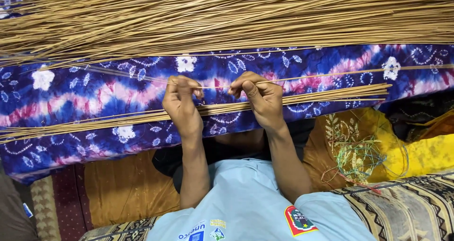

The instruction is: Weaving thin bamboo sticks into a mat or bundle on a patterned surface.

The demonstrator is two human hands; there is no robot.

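Both the left hand and right hand pinch one thin stick between closed fingers, over a stick bundle on blue cloth, with the main pile at twelve o'clock.

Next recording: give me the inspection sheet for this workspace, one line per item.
Surface: tie-dyed purple and blue cloth over a raised cushion.
Job's things: thin stick pinched in both hands; small stick bundle under them.
Clutter: large heap of sticks along the top; tangle of coloured threads on yellow fabric.
Hands: left hand and right hand both closed on the thin stick.
Cables: nothing seen.
Surroundings: patterned rugs, brown cloth.
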